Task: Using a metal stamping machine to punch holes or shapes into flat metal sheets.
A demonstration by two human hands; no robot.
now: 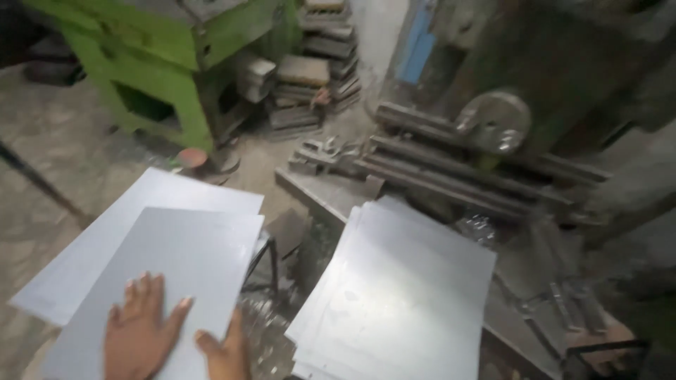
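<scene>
Top metal sheet (pixel 176 267), both hands on.
My left hand (pixel 141 331) lies flat, fingers open; right hand (pixel 225 352) fingers grip its edge — I keep it square.

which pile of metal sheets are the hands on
The left pile: the left hand lies flat on its top sheet and the right hand is at that sheet's edge. The right pile is untouched.

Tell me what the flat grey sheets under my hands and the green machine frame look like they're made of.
Top sheet: probably thin sheet metal, matte grey with a soft sheen. Stack of sheets: likely the same, brighter glare. Green machine frame: seemingly painted steel, with worn, dirty paint.
</scene>
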